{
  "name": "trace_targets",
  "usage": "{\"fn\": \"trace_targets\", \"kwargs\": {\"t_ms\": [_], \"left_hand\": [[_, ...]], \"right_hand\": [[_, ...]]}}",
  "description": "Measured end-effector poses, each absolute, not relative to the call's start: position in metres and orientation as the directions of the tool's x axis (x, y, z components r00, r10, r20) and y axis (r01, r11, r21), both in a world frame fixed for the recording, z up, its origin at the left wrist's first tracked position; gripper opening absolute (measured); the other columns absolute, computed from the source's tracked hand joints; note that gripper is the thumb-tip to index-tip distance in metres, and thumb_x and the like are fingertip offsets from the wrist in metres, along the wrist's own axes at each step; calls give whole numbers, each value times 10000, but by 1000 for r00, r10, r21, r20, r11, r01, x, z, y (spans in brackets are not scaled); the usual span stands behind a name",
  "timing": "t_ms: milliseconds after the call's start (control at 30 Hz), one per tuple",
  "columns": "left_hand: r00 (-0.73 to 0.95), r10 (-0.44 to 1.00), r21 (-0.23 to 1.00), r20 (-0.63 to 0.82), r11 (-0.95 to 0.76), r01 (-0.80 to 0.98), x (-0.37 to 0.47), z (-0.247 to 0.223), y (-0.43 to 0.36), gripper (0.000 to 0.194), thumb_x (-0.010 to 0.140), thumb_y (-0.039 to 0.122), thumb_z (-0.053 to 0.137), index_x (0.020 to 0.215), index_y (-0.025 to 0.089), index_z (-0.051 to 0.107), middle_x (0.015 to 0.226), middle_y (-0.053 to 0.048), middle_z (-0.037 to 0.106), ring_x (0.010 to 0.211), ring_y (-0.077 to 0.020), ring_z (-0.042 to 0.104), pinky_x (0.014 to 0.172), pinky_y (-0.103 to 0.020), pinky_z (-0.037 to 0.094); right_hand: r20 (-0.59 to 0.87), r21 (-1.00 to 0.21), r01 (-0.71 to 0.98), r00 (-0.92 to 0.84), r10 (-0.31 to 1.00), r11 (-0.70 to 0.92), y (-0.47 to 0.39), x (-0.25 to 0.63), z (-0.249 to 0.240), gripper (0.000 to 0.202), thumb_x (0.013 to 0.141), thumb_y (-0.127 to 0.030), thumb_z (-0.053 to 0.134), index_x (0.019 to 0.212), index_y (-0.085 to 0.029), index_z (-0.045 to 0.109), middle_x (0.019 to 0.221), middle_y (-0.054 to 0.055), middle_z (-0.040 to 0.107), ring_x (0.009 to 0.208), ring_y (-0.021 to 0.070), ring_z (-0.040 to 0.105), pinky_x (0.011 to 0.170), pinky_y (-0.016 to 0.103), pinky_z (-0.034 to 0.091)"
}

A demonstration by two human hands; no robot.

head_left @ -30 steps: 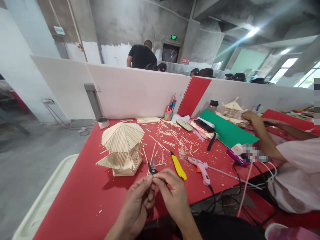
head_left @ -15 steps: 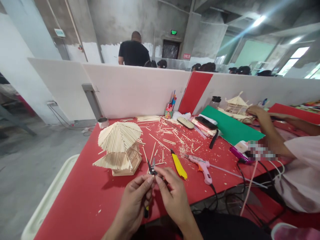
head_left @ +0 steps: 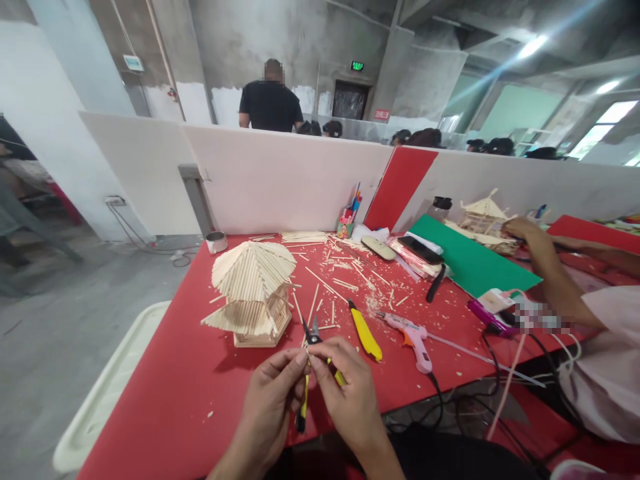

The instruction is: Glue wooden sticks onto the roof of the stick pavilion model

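Note:
My left hand (head_left: 275, 387) and my right hand (head_left: 345, 380) meet over the table's near side. Both are closed, thumbs and fingertips pinched together around something tiny and pale that I cannot make out. Just beneath them are pliers (head_left: 313, 337) with yellow-and-black handles, jaws apart and pointing away from me; the hands partly cover them. To the left stands a small pavilion model (head_left: 253, 287) made of pale wooden sticks, with a pointed roof. A yellow utility knife (head_left: 365, 333) lies right of my hands, and beyond it a pink glue gun (head_left: 413, 337).
Loose sticks (head_left: 303, 237) and chips litter the red table (head_left: 165, 387). Farther back are a pen holder (head_left: 345, 225), a tin (head_left: 217, 241), a phone (head_left: 423, 250) and a green board (head_left: 465, 257). Cables hang at right, near another person's arm (head_left: 550, 267). A white partition (head_left: 290, 180) stands behind.
The view has turned slightly left, so the table things sit farther right. My hands stay pinched together, and more of the pliers' yellow handles shows beneath them.

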State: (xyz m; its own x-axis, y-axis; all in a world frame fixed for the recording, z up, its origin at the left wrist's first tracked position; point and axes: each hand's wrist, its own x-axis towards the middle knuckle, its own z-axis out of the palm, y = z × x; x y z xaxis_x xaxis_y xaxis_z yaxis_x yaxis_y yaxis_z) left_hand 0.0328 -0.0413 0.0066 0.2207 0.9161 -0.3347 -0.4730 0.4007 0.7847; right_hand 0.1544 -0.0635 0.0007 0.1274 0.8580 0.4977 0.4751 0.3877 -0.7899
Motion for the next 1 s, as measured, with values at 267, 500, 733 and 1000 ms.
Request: {"fn": "trace_targets", "kwargs": {"t_ms": [267, 500, 733, 1000], "left_hand": [[159, 930, 763, -332, 364, -534, 28, 11, -43, 329, 523, 366, 863, 682, 122, 709, 469, 52, 475, 415, -21, 336, 373, -126, 248], [179, 925, 754, -336, 378, -537, 26, 14, -46, 321, 539, 355, 860, 676, 123, 686, 517, 42, 507, 414, -17, 331, 367, -134, 229], [197, 932, 755, -305, 362, -546, 32, 17, -49, 317, 546, 353, 854, 650, 125, 661, 543, 45, 498, 432, -21, 345, 374, -138, 245], [143, 938, 724, -315, 335, -602, 20, 17, -50, 337, 528, 344, 862, 663, 123, 647, 538, 41, 504, 421, -19, 333, 362, -139, 222]], "right_hand": [[493, -785, 456, 51, 868, 419, -67, 144, 5, 232, 904, -224, 490, 1077, -251, 643, 934, 39, 633, 869, 141, 605, 761, 258, 505], [470, -702, 693, 280, 837, 163, -64, 189, -6, 263, 893, -309, 466, 1067, -236, 649, 979, 64, 654, 902, 180, 603, 806, 313, 490], [76, -395, 586, 788, 611, -707, -60, 286, -34, 483, 747, -310, 527, 1167, -79, 586, 1086, 246, 596, 999, 368, 582, 793, 478, 455], [8, -615, 494, 784, 621, -614, -59, 320, -53, 228, 634, -353, 548, 723, -174, 658, 639, 107, 645, 611, 275, 615, 561, 361, 447]]}}
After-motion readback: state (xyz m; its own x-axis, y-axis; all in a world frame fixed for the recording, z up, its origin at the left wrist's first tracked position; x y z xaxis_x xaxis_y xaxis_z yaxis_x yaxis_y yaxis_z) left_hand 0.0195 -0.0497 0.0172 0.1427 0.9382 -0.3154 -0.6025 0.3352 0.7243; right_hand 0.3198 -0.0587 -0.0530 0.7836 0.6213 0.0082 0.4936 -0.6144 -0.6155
